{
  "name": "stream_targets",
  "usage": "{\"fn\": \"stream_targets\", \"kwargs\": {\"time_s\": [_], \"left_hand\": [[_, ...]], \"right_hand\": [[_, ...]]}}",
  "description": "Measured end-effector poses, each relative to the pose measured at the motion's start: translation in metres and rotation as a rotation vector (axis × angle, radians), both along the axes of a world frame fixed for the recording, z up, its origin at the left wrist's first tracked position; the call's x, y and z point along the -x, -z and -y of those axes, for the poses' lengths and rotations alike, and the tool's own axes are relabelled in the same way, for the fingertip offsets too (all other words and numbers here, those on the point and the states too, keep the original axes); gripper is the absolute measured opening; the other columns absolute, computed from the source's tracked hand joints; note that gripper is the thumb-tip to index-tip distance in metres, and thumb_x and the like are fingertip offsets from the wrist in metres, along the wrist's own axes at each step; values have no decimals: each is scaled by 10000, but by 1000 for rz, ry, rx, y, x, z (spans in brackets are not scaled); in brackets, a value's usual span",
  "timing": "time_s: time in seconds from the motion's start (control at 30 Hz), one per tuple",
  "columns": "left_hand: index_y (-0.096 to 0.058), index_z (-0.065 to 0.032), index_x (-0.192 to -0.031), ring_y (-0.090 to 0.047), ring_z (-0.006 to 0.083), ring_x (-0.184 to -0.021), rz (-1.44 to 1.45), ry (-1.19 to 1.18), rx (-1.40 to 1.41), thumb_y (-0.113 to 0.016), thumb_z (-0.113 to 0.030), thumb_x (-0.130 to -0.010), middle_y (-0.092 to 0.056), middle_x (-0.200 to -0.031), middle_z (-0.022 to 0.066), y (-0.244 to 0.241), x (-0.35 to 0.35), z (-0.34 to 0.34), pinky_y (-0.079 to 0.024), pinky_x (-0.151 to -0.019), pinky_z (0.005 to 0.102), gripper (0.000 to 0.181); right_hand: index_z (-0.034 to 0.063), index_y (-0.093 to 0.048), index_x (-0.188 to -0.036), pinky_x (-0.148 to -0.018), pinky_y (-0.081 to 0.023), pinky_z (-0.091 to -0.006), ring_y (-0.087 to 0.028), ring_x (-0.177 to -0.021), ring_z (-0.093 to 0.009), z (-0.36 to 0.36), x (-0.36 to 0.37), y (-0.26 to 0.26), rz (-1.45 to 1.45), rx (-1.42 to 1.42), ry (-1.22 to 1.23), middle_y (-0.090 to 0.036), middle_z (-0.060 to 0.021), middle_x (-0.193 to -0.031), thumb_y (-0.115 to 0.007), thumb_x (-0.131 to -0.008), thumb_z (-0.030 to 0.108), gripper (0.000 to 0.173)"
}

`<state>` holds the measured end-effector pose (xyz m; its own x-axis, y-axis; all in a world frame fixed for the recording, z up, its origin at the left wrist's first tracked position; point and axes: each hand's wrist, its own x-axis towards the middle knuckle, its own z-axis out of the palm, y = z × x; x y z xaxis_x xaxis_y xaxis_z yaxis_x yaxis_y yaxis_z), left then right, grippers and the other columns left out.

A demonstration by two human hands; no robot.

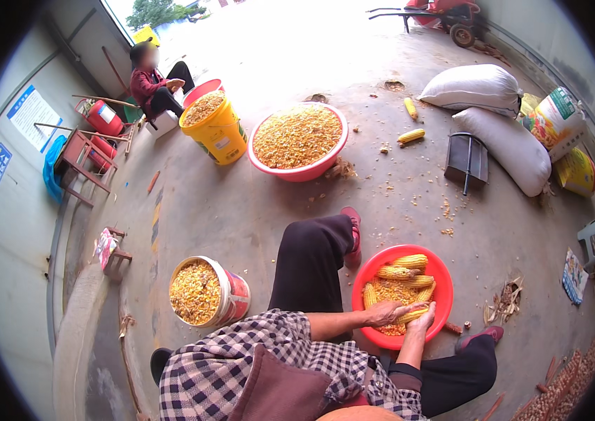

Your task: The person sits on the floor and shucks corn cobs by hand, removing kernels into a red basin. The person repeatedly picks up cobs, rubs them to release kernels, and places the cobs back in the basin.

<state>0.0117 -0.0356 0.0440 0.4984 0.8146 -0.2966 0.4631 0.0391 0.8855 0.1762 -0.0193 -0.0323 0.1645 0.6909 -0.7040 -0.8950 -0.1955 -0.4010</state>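
Over a red plastic basin (pixel 449 279) on the floor, both my hands are on one yellow ear of corn (pixel 411 315). My right hand (pixel 423 320) cups its right end from below. From the left, my left hand (pixel 386 313) lies along it with the fingers stretched over the kernels, partly hiding it. Several whole ears of corn (pixel 410 261) rest in the far part of the basin. Loose kernels (pixel 389 291) lie under and between them. The basin stands between my legs.
A bucket of kernels (pixel 195 294) stands left. Farther off are a heaped basin (pixel 297 139) and a yellow bucket (pixel 215 131), near a seated person (pixel 152 84). White sacks (pixel 508 150), a metal box with a rod (pixel 466 160), loose ears (pixel 411 136) and cobs (pixel 560 379) lie right.
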Motion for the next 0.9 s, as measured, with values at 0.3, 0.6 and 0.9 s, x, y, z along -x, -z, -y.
{"fn": "stream_targets", "kwargs": {"time_s": [0.3,0.6,0.9], "left_hand": [[-572,27,-921,-591,374,-746,75,-87,221,-403,-523,-902,-593,-778,253,-4,1,-6,-439,-680,458,576],[-597,5,-945,-587,420,-752,-126,49,-116,-397,-559,-887,-588,-742,262,13,-2,1,-436,-679,498,601],[-607,-50,-1018,-608,370,-746,-292,-50,-302,-431,-324,-919,-602,-761,220,22,-3,1,-462,-632,451,340]], "right_hand": [[116,-462,-713,-452,-429,-356,-487,-470,-214,-2,-1,5,111,-10,24,-495,-62,-536,-395,-930,443,399],[117,-455,-715,-431,-436,-362,-477,-435,-218,0,4,-3,75,7,0,-482,-56,-526,-391,-933,430,387],[110,-457,-684,-412,-435,-362,-474,-421,-217,-3,10,-2,206,29,29,-482,-49,-521,-404,-925,440,412]]}}
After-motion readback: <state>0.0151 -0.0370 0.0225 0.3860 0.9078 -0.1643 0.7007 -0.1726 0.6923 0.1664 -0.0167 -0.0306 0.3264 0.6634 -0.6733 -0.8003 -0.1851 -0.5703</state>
